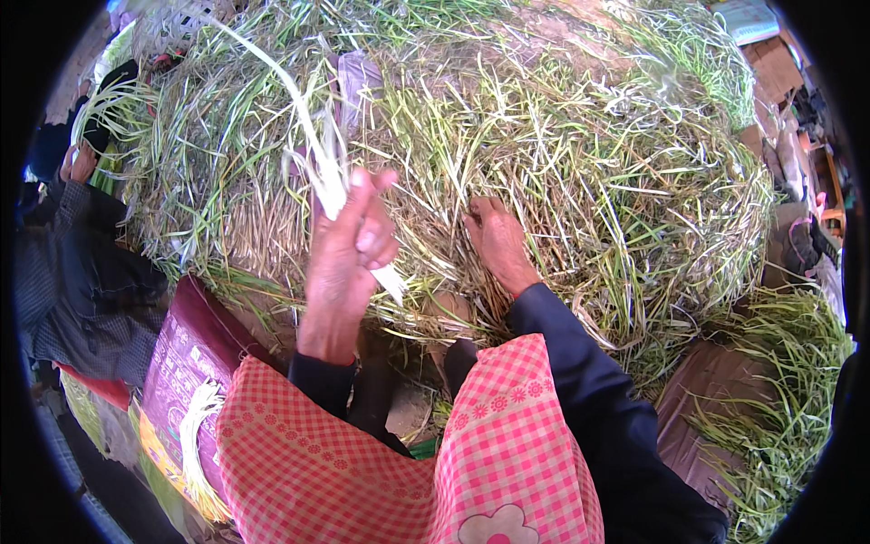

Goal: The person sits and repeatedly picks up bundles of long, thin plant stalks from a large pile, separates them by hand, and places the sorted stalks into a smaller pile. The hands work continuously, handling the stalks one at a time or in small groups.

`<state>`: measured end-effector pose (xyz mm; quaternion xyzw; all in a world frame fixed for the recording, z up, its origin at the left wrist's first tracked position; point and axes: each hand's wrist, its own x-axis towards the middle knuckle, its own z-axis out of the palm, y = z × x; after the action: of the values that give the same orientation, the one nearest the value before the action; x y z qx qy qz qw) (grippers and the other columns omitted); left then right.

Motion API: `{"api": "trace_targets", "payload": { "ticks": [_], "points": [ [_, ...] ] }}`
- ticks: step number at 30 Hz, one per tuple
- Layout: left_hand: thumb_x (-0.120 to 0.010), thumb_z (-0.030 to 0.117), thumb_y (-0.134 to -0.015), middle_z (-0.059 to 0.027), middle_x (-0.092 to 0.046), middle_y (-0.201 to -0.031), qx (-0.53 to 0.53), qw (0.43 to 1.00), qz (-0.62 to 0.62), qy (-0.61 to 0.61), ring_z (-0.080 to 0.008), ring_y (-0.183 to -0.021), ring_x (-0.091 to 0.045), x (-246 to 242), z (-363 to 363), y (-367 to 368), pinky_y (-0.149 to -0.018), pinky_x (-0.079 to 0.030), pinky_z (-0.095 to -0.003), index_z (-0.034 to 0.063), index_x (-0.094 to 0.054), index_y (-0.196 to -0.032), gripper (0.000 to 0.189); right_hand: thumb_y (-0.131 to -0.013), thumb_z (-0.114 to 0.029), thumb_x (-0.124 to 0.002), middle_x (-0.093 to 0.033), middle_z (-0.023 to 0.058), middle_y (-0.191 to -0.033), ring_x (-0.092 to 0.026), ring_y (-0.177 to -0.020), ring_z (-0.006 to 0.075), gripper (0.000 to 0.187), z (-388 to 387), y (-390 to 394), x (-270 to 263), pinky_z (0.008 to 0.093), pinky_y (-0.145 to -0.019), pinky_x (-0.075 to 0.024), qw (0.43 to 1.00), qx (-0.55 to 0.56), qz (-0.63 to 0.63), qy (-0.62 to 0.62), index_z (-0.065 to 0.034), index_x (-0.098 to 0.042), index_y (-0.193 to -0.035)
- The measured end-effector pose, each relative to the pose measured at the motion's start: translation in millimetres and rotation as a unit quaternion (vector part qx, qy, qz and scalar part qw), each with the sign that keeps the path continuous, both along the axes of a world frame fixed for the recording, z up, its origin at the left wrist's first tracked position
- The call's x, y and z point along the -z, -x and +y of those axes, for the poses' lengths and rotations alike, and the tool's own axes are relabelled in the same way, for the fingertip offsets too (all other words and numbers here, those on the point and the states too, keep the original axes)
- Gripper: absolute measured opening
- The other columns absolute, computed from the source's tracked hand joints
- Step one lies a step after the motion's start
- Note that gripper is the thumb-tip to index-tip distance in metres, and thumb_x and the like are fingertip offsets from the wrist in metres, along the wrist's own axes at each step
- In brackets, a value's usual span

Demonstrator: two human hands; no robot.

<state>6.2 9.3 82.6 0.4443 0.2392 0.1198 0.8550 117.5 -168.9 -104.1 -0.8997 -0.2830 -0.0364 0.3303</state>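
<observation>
My left hand is raised over the near side of a heap, its fingers closed around a small bunch of pale, leek-like stalks. White ends poke out below the fist, and one long blade bends away to the upper left. Further right, my right hand reaches down into the heap of green and straw-coloured leaves and stalks. Its fingers are curled against the stalks; whether they grip any is hidden. A red-and-white checked apron covers my lap.
To the left sits another person, whose hand holds pale green stalks. A bundle of pale stalks lies on a purple printed sack beside me. Green leaves are piled at right. Cardboard stands at the back right.
</observation>
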Motion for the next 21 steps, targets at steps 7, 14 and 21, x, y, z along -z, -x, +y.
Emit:
{"api": "trace_targets", "payload": {
  "ticks": [7, 14, 21],
  "points": [
    [-0.052, 0.039, -0.101, 0.0038, -0.045, -0.062, 0.042, 0.994, 0.006, 0.103, -0.0038, -0.047, -0.033, 49.6, 5.4, 9.5, -0.044, -0.029, -0.0209, 0.0019, -0.059, -0.108, 0.038, -0.084, -0.013, -0.069, -0.064, 0.0181, -0.084, -0.063, -0.065, 0.0332, 0.015, 12.0, -1.0, -9.8, 0.0438, -0.059, -0.0511, 1.000, 0.025, 0.009, -0.007, -0.0035, -0.065, -0.094],
    [-0.050, 0.041, -0.101, 0.0019, -0.051, -0.068, -0.016, 0.995, 0.022, 0.101, -0.0068, -0.048, -0.037, 44.5, 9.3, 9.3, -0.049, -0.035, -0.0240, 0.0044, -0.059, -0.106, 0.038, -0.089, -0.013, -0.066, -0.064, 0.0166, -0.071, -0.063, -0.056, 0.0305, 0.011, 21.8, 54.8, -52.1, 0.0421, -0.051, -0.0498, 0.984, -0.087, 0.125, -0.089, -0.0030, -0.064, -0.088],
    [-0.047, 0.043, -0.102, 0.0038, -0.045, -0.064, -0.013, 0.997, -0.011, 0.076, -0.0045, -0.046, -0.032, 35.0, 23.3, 17.2, -0.048, -0.031, -0.0219, 0.0058, -0.057, -0.103, 0.039, -0.091, -0.024, -0.066, -0.066, 0.0184, -0.075, -0.065, -0.058, 0.0303, 0.021, 35.5, 100.6, -58.1, 0.0417, -0.051, -0.0528, 0.961, -0.255, 0.095, -0.056, -0.0027, -0.064, -0.090]
  ]
}}
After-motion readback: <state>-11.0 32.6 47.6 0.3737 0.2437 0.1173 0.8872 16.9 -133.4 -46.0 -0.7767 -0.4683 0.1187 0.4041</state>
